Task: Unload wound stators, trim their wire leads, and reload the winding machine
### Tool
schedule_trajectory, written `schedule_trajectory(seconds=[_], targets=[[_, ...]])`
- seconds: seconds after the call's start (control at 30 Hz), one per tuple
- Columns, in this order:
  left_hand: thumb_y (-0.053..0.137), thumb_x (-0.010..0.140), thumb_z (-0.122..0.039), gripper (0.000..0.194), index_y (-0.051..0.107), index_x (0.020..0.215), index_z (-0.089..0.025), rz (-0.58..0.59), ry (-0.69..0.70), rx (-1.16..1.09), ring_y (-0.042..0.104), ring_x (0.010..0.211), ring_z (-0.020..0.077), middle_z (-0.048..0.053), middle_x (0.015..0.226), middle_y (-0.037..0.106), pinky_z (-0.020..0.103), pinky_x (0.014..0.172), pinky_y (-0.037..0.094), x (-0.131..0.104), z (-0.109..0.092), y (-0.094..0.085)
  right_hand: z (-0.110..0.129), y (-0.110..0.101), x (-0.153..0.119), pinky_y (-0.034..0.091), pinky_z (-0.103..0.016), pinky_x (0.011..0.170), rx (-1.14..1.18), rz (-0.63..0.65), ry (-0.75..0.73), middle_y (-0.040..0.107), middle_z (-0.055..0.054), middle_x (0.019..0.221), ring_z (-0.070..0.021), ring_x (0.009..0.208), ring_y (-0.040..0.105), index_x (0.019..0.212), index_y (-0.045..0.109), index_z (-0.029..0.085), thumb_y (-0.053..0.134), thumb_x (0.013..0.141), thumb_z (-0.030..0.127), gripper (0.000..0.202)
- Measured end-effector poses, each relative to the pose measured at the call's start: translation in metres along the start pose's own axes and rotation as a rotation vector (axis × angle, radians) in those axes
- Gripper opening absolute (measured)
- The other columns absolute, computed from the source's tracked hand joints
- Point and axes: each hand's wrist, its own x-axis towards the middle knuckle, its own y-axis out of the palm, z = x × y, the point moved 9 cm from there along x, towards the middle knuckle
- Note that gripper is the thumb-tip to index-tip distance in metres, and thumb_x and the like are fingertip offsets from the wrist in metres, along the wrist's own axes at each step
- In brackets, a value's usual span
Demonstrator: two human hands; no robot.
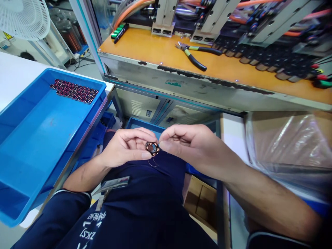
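A small round coil ring (152, 148), dark with copper-coloured windings, is held above the lap. My left hand (131, 147) grips its left side between thumb and fingers. Thin wires hang below the ring. At the ring's right edge, my right hand (185, 141) is closed with thumb and forefinger pinched together, seemingly on a fine wire end too small to make out clearly.
A blue tray (49, 121) on the left holds rows of small dark-red parts (75, 91). Cutting pliers (193, 53), green-capped markers (119, 33) and a row of dark parts (264, 60) lie on the orange bench (145, 45). Clear plastic (287, 141) covers a box at right.
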Motion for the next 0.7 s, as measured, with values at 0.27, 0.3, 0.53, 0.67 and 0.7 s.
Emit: schedule_trajectory(seconds=[0.27,0.3,0.53,0.67,0.7], targets=[[0.08,0.068,-0.006,0.032,0.077,0.098,-0.018,-0.006,-0.085,-0.044,0.068,0.078,0.0103,0.005,0.101,0.069,0.02,0.072,0.057,-0.003,0.003,0.001,0.008,0.005,0.008,0.033,-0.017,0.047,-0.115,0.105,-0.056,0.057,0.005,0.06,-0.0051,0.053,0.046,0.075,0.069,0.016,0.063,0.086,0.021,0.012],[0.08,0.069,-0.006,0.032,0.076,0.098,-0.018,-0.003,-0.092,-0.059,0.068,0.079,0.0104,0.005,0.102,0.069,0.021,0.073,0.058,-0.004,0.004,0.0,0.011,0.005,0.007,0.033,-0.017,0.047,-0.152,0.11,-0.087,0.057,0.005,0.06,-0.005,0.053,0.047,0.075,0.068,0.016,0.062,0.087,0.02,0.014],[0.08,0.071,-0.011,0.037,0.075,0.106,-0.022,0.05,-0.083,-0.171,0.07,0.075,0.0089,0.005,0.109,0.066,0.019,0.073,0.058,-0.003,0.01,0.003,0.03,0.006,-0.002,0.04,-0.015,0.058,-0.261,0.11,-0.328,0.064,0.005,0.072,-0.0047,0.064,0.054,0.08,0.066,0.016,0.06,0.092,0.017,0.013],[0.081,0.071,-0.014,0.038,0.075,0.107,-0.024,0.05,-0.048,-0.169,0.07,0.074,0.01,0.005,0.11,0.064,0.02,0.07,0.059,-0.001,0.008,0.003,0.027,0.006,-0.005,0.042,-0.015,0.063,-0.204,0.073,-0.35,0.065,0.004,0.077,-0.0051,0.068,0.057,0.083,0.066,0.016,0.062,0.093,0.019,0.011],[0.081,0.07,-0.015,0.039,0.075,0.107,-0.024,0.049,-0.038,-0.161,0.07,0.074,0.0102,0.005,0.11,0.063,0.021,0.07,0.059,-0.001,0.007,0.003,0.026,0.006,-0.006,0.043,-0.015,0.063,-0.196,0.065,-0.347,0.065,0.004,0.078,-0.0053,0.069,0.057,0.083,0.066,0.016,0.061,0.093,0.02,0.012]])
